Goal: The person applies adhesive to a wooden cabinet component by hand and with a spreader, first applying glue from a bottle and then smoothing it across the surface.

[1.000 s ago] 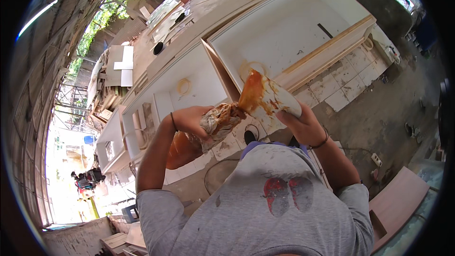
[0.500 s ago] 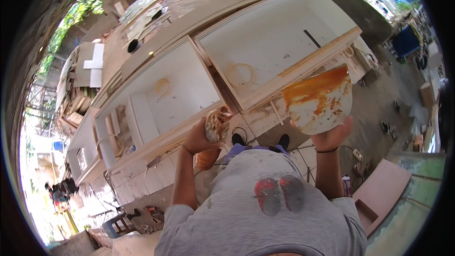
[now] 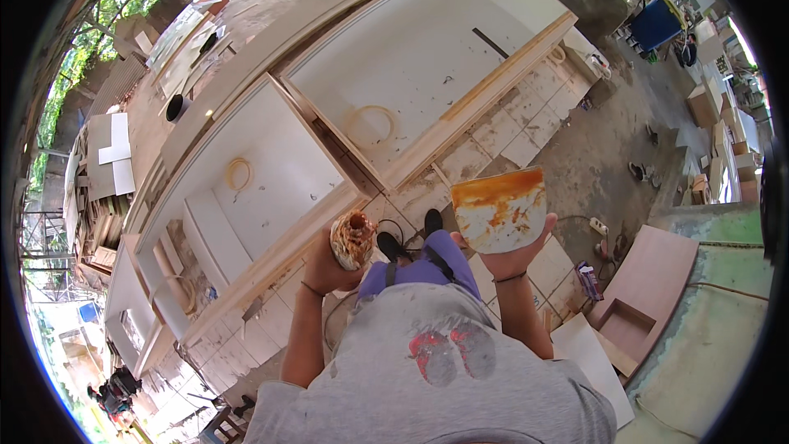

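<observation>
My left hand [image 3: 324,270] is wrapped round a bottle [image 3: 353,242] crusted with brown, sticky-looking smears. Its open mouth points up and away from me. On the right, my right hand [image 3: 516,258] supports a thin white board [image 3: 497,218] with a straight far edge and a rounded near edge. Orange-brown paste covers the board's far edge and lies in patches over its middle. The fingers beneath the board are partly hidden. Bottle and board are apart, both held before my body. Beyond them lies a long white-lined wooden cabinet [image 3: 481,107], its open side up.
Inside the cabinet are pale yellow rings [image 3: 238,174] and a dark strip [image 3: 491,43]. A pinkish wooden panel [image 3: 657,267] with a recess stands at right, near a power strip [image 3: 598,226] with a cable. Wood pieces are stacked at far left [image 3: 97,234].
My view has swung right, so the cabinet sits further left. The bottle has turned its mouth toward view, and the board has come lower and nearer my body. Both stay held.
</observation>
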`<state>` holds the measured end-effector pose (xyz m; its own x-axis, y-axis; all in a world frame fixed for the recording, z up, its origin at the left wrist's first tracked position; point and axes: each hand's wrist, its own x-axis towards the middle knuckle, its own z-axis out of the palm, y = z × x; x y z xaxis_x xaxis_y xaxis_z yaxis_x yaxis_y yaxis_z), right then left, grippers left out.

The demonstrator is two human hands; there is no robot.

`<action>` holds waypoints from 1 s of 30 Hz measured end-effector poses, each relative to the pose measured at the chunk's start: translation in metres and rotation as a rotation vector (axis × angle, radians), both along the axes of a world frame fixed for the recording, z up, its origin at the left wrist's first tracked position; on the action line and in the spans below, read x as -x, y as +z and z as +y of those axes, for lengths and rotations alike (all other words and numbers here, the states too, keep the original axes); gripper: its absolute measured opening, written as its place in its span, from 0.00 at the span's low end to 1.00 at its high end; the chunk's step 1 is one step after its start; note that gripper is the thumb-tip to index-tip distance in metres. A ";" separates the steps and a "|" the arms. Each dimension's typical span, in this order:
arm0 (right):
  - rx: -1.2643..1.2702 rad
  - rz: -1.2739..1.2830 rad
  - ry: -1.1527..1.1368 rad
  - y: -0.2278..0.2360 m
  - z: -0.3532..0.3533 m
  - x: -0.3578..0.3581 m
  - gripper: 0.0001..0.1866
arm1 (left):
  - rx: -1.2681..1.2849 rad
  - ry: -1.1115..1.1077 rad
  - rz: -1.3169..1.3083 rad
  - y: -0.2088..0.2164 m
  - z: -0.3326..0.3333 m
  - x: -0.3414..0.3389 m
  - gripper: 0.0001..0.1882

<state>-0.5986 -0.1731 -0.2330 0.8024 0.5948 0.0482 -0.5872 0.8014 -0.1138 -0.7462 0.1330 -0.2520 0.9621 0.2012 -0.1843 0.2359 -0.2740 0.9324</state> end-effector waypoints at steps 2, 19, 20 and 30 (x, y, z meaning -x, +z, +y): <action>-0.031 0.021 0.049 -0.023 0.004 -0.012 0.48 | -0.066 0.099 -0.058 -0.033 -0.001 0.010 0.49; 2.133 -1.743 -0.065 -0.370 0.063 -0.241 0.43 | -0.541 0.162 0.145 -0.224 -0.097 0.031 0.47; 2.136 -1.733 -0.044 -0.381 0.066 -0.249 0.43 | -0.603 0.131 0.182 -0.226 -0.102 0.032 0.49; 2.092 -1.847 0.155 -0.387 0.065 -0.261 0.39 | -0.635 0.081 0.333 -0.220 -0.112 0.034 0.54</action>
